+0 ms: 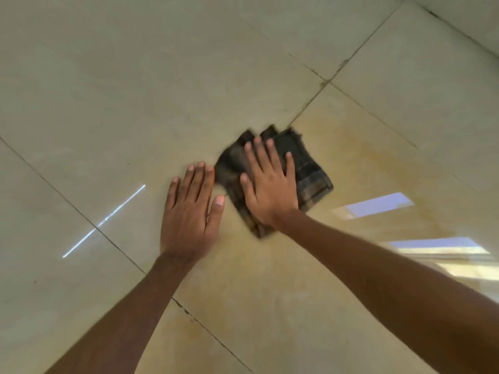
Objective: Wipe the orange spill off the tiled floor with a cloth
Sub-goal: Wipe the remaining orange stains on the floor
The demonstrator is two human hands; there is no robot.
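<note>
A dark checked cloth (pixel 310 174), folded into a pad, lies on the beige tiled floor (pixel 108 90). My right hand (pixel 270 184) presses flat on top of it with the fingers spread; the cloth's far edge is motion-blurred. My left hand (pixel 189 211) rests flat on the bare tile just left of the cloth, fingers together, holding nothing. A faint orange-yellow smear (pixel 378 157) tints the tile to the right of the cloth and spreads on toward me below the hands.
Dark grout lines (pixel 313 98) cross the floor diagonally. Bright window reflections (pixel 378 205) shine on the tile at the right, and a thin light streak (pixel 108 220) at the left. A wall base runs along the top right corner.
</note>
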